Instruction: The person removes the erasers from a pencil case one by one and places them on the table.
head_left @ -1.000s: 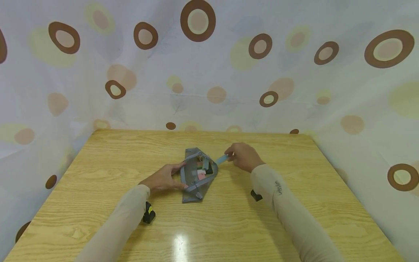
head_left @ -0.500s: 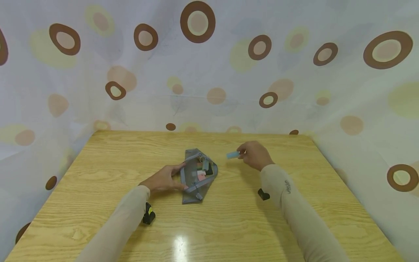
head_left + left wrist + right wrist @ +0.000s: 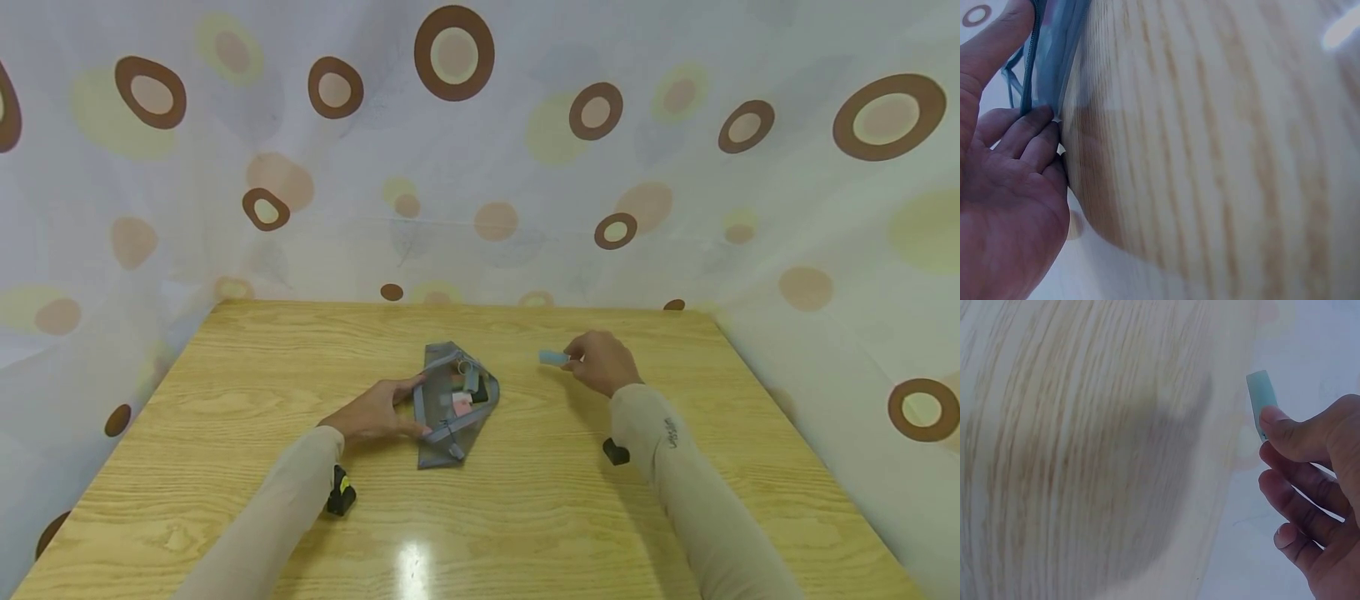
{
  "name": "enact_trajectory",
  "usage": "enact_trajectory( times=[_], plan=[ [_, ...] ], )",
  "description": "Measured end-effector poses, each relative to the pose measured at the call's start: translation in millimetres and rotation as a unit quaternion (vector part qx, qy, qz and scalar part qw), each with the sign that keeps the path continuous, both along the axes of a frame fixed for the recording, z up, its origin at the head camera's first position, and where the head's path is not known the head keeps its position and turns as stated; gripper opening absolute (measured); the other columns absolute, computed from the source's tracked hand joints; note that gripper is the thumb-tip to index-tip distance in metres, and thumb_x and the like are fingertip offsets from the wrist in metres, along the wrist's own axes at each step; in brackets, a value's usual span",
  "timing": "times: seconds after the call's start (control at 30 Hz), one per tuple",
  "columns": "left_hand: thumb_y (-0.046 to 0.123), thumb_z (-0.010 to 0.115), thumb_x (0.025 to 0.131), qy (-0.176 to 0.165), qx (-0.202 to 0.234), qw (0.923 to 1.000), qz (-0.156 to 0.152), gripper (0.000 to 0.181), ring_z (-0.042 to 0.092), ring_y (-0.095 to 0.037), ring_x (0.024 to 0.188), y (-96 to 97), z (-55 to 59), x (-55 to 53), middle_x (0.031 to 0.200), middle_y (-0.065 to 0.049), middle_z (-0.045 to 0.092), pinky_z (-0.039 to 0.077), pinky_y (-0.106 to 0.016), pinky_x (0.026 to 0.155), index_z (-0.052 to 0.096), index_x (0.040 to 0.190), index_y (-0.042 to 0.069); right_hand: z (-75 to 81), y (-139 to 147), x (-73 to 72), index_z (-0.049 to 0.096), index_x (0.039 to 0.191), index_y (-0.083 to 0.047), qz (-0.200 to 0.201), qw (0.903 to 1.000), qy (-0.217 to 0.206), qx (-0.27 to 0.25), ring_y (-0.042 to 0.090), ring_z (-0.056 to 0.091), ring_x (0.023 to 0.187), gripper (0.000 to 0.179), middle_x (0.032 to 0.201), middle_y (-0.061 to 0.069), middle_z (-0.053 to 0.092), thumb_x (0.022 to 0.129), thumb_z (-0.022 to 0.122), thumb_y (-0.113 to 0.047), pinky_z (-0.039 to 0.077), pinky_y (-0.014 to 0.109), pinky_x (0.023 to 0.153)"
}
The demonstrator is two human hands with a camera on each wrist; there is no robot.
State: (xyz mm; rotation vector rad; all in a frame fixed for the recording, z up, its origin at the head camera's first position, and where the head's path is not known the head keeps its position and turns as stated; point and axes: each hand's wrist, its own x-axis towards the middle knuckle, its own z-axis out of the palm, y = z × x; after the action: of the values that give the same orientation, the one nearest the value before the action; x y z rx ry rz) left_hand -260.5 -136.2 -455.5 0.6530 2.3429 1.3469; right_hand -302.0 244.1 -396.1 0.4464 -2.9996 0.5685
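Note:
A grey, see-through zipper pouch (image 3: 435,457) lies on the wooden table with its mouth spread wide. My left hand (image 3: 375,408) grips its left side, thumb and fingers set apart along the zipped edges; in the left wrist view the fingertips are at the zipper (image 3: 1030,62). Inside the pouch show a blue-grey piece with a ring (image 3: 471,381), a black piece (image 3: 481,391) and a pink-and-white piece (image 3: 461,404). To the right of the pouch, my right hand (image 3: 603,362) pinches a small light-blue rectangular stick (image 3: 1262,390) between thumb and index finger, above the table.
The wooden table (image 3: 525,517) reaches back to a white patterned cloth (image 3: 495,258), which also rises at both sides. A black device sits under each wrist, the left one (image 3: 341,492) with a yellow mark and the right one (image 3: 617,452) plain.
My right hand has drawn the light-blue stick away from the pouch's right end, moving to the right. The left hand and the pouch have stayed put.

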Motion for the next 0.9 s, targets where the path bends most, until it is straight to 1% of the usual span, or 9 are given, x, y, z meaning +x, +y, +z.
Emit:
enact_trajectory(
  times=[0.17, 0.33, 0.6, 0.8, 0.9],
  plan=[
    [0.023, 0.085, 0.085, -0.001, -0.002, 1.0000, 0.000, 0.097, 0.022, -0.041, 0.150, 0.7, 2.2, 1.1, 0.163, -0.023, 0.023, 0.027, -0.050, 0.120, 0.025, 0.158, -0.003, -4.6, 8, -0.3, 0.077, 0.107, 0.003, -0.011, 0.9999, -0.012, 0.005, 0.032, 0.071, 0.087, 0.023, 0.101, 0.016, 0.075, 0.092, 0.075, -0.015, 0.060, 0.047, 0.072],
    [0.022, 0.084, 0.086, 0.000, 0.001, 1.0000, -0.003, 0.097, 0.020, -0.040, 0.150, 1.2, 4.2, 1.8, 0.163, -0.022, 0.022, 0.025, -0.049, 0.121, 0.024, 0.158, -0.004, -13.0, 17, -1.9, 0.077, 0.108, 0.003, -0.025, 0.9993, -0.025, 0.011, 0.033, 0.071, 0.090, 0.024, 0.103, 0.017, 0.075, 0.093, 0.073, -0.016, 0.060, 0.049, 0.076],
    [0.022, 0.084, 0.085, 0.005, 0.002, 1.0000, -0.004, 0.098, 0.020, -0.040, 0.151, 0.7, 1.9, 0.3, 0.163, -0.022, 0.021, 0.024, -0.049, 0.121, 0.024, 0.158, -0.004, -22.5, 28, -1.6, 0.078, 0.103, 0.001, -0.036, 0.9976, -0.058, 0.007, 0.035, 0.071, 0.091, 0.021, 0.101, 0.016, 0.075, 0.094, 0.073, -0.017, 0.059, 0.053, 0.078],
    [0.023, 0.084, 0.085, 0.008, -0.003, 1.0000, -0.003, 0.097, 0.020, -0.040, 0.150, 0.9, 0.9, 0.3, 0.163, -0.022, 0.022, 0.024, -0.049, 0.121, 0.025, 0.158, -0.003, -24.9, 30, 1.6, 0.079, 0.102, -0.001, -0.048, 0.9961, -0.074, 0.002, 0.031, 0.071, 0.087, 0.020, 0.098, 0.013, 0.076, 0.094, 0.073, -0.019, 0.058, 0.052, 0.075],
    [0.023, 0.085, 0.085, 0.009, -0.004, 0.9999, -0.003, 0.097, 0.020, -0.040, 0.150, 1.2, 0.8, 0.4, 0.163, -0.023, 0.022, 0.025, -0.050, 0.121, 0.025, 0.157, -0.004, -27.3, 31, 0.9, 0.079, 0.101, -0.002, -0.045, 0.9961, -0.076, -0.001, 0.028, 0.070, 0.083, 0.018, 0.097, 0.013, 0.076, 0.093, 0.074, -0.018, 0.058, 0.049, 0.072]
  ],
)
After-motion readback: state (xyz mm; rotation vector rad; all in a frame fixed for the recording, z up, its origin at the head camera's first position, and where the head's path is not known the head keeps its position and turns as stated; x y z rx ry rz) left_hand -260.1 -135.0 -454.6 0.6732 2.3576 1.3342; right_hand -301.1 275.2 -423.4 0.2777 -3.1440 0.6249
